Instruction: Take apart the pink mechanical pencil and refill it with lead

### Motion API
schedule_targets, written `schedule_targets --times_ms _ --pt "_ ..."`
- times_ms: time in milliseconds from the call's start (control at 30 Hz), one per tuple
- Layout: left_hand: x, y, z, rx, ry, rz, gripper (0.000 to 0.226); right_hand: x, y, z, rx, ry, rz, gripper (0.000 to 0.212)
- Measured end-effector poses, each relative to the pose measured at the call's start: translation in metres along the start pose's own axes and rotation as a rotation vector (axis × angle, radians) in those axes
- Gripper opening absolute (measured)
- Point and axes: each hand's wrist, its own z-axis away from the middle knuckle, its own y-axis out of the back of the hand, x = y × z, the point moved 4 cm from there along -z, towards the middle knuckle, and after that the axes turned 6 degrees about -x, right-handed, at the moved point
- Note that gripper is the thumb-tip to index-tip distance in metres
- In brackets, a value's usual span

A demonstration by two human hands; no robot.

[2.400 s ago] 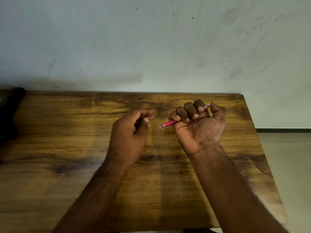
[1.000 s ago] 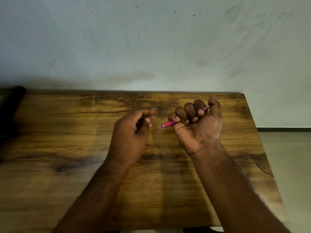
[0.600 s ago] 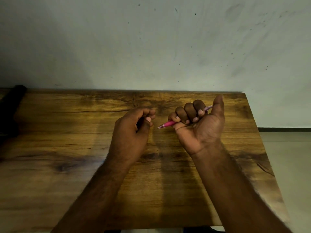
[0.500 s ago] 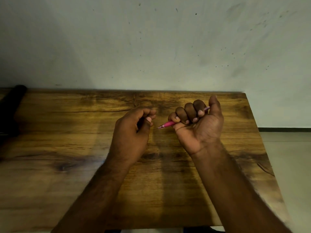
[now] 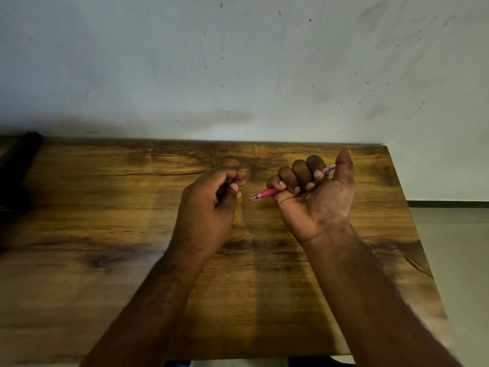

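Observation:
My right hand (image 5: 317, 200) is turned palm up over the wooden table (image 5: 105, 221), its four fingers curled round the pink mechanical pencil (image 5: 266, 193). The pencil's metal tip points left; its pale back end pokes out beside my raised thumb, which stands straight and off the end. My left hand (image 5: 209, 207) hovers just left of the tip, a small gap away, with its fingers curled and the thumb pressed against the index finger. Nothing shows between those fingertips; a thin lead there would be too small to see.
A dark object (image 5: 16, 168) lies at the table's far left edge. A stained pale wall (image 5: 238, 62) rises right behind the table. The table's right edge drops off to a light floor (image 5: 457, 260).
My right thumb, earlier bent down over the pencil's back end, has lifted and now stands straight beside it. Both hands and the pencil have otherwise kept their places.

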Motion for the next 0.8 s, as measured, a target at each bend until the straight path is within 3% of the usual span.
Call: schedule_targets --times_ms 800 --pt "0.0022 -0.0012 0.0021 -0.009 0.007 0.018 0.026 -0.0011 0.0017 -0.0001 0.010 0.021 0.012 0.059"
